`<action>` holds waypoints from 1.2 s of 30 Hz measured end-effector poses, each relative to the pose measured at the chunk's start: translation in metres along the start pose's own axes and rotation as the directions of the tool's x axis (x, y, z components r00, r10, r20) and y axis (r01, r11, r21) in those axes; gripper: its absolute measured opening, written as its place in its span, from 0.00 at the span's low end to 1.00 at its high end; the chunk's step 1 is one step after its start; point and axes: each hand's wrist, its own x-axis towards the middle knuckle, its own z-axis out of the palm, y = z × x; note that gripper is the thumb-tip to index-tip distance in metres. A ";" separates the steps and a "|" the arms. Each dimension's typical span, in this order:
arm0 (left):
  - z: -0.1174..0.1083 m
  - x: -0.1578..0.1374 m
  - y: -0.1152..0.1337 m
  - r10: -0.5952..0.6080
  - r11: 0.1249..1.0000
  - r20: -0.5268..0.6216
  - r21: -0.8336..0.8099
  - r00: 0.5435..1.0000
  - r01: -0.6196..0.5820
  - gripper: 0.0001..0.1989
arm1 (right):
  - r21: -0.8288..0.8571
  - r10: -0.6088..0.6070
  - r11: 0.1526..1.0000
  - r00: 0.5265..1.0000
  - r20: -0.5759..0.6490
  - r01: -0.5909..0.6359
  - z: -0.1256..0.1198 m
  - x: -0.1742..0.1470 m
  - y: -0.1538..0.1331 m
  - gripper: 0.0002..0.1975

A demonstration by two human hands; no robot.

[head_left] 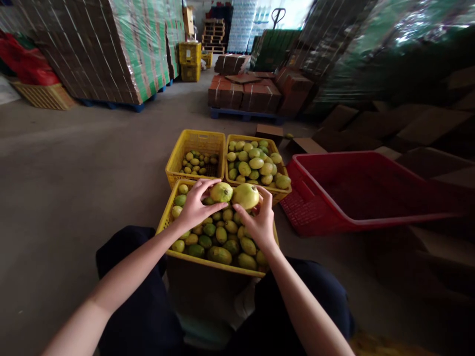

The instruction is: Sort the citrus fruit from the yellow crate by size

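Observation:
My left hand [199,205] has its fingers closed round a yellow-green lemon [221,192]. Beside it, my right hand [260,217] grips a larger, paler lemon [246,197], its dark end turned up to the right. The two fruits are held side by side, close together, above the front yellow crate [222,267]. Many green and yellow lemons [221,235] fill that crate, partly hidden under my hands.
Behind it stand a yellow crate [173,160] with a low layer of small lemons and another yellow crate [275,148] heaped with larger ones. A red crate [356,223] sits at right. Wrapped stacks [144,54] and a loaded blue pallet [247,116] stand farther off.

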 end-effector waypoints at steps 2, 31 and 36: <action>0.000 -0.001 0.002 -0.009 0.999 -0.010 -0.044 1.000 0.009 0.26 | -0.020 -0.066 0.998 0.997 -0.030 0.066 -0.001 -0.001 0.003 0.34; 0.006 0.011 -0.030 -0.604 0.562 0.023 -0.695 0.796 0.447 0.08 | 0.370 0.250 0.880 0.952 0.175 -0.298 -0.001 0.011 0.012 0.22; 0.009 0.010 -0.025 -0.622 0.529 0.079 -0.691 0.779 0.492 0.13 | 0.407 0.303 0.828 0.918 0.256 -0.387 0.003 0.009 0.013 0.19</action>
